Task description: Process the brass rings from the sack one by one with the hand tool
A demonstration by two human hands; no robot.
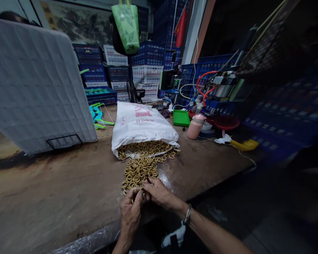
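Observation:
My left hand (130, 209) is closed at the table's front edge, with a brass-coloured ring partly showing between thumb and fingers. Beside it, my right hand (159, 192) pinches a thin dark stick-like tool (148, 180), whose lower part is hidden by the fingers. The fingertips of both hands meet over the ring. Just beyond them lies a heap of brass-coloured rings (139, 169). More rings spill from the mouth of a white woven sack (145, 123) with red print, lying on its side.
The brown table (69, 197) carries a big white padded panel (39, 84) at left and green-blue frames (99, 114) behind it. To the right stand a green tray (181, 118), a pink bottle (195, 127), a red dish (225, 122) and a machine (224, 84). Crates (148, 53) are stacked behind.

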